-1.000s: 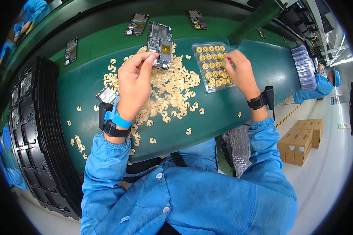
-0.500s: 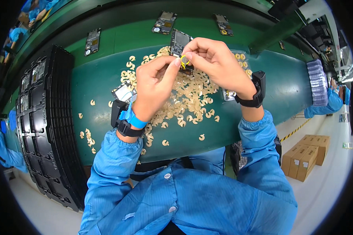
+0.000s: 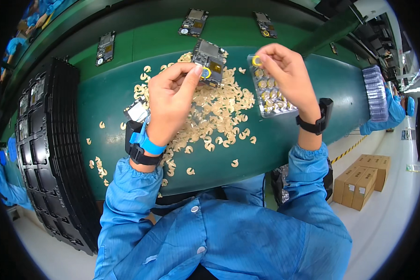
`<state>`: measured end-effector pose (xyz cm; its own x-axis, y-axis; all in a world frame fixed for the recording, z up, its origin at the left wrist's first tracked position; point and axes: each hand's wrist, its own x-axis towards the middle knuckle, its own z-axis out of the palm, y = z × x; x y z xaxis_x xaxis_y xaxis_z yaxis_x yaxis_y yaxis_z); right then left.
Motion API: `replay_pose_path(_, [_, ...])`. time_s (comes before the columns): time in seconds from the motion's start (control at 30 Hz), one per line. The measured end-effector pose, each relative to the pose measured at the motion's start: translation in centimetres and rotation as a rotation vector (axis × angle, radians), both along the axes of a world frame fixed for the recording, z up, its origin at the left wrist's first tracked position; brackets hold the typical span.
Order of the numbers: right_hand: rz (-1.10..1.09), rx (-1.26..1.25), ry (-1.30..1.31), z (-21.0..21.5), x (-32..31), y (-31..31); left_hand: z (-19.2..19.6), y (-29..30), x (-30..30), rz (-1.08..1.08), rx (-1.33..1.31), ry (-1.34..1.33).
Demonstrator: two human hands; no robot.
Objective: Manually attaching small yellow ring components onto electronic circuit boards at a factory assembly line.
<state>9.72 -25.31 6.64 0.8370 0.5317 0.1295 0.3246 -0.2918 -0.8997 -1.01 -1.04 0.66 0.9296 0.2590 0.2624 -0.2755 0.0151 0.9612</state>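
Note:
My left hand (image 3: 172, 93) pinches a dark circuit board (image 3: 208, 55) over the bench, its thumb beside a coin cell with a yellow ring (image 3: 205, 73) on the board's lower part. To the right, my right hand (image 3: 284, 72) has thumb and forefinger closed on another yellow-ringed coin cell (image 3: 256, 60), at the far left corner of a clear blister tray (image 3: 266, 112). Whether this cell is lifted out of the tray I cannot tell. Rows of similar cells sit in the tray, partly covered by my hand. Beneath the board lie many beige C-shaped pieces (image 3: 219, 109).
Several more boards lie along the green far strip, one of them (image 3: 193, 22) beyond my left hand. A tall stack of black trays (image 3: 51, 154) stands at the left. Left of my wrist lies a silver-topped board (image 3: 137, 111). Stacked clear trays (image 3: 376, 93) stand at the right end.
My right hand has left the coin cell on the board and moved right to the blister tray. My left hand, with the board, has shifted slightly left, and the yellow-ringed cell faces up.

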Motion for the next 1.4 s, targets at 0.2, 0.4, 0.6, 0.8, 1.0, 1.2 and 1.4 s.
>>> replay_pose_path(0.2, [-0.170, -0.369, -0.042, -2.4, 1.5, -6.2, 0.4, -0.8, -0.2, -0.046, -0.079, -0.010])
replay_pose_path(0.4, [-0.026, -0.137, -0.283, -1.1, -2.0, -1.4, 0.4, -0.8, -0.3, -0.054, -0.084, 0.004])
replay_pose_path(0.6, [0.115, -0.006, -0.308, -1.0, -4.5, 5.2, 0.1, -0.8, -0.3, -0.077, -0.052, -0.047])
replay_pose_path(0.8, [-0.145, 0.256, -0.094, -0.8, -1.7, 5.6, 0.6, -0.2, 0.2, -0.046, -0.153, -0.013])
replay_pose_path(1.0, [-0.221, 0.206, -0.084, -2.3, 3.0, 6.5, 2.5, 1.5, -0.6, -0.132, 0.042, 0.245])
replay_pose_path(1.2, [-0.201, 0.339, 0.036, -4.9, 2.0, 6.4, 5.9, 1.7, -5.5, -0.085, 0.110, 0.356])
replay_pose_path(1.4, [0.098, 0.504, 0.307, -5.2, 1.5, 6.3, 4.5, 0.4, -7.8, -0.088, 0.529, 0.539])
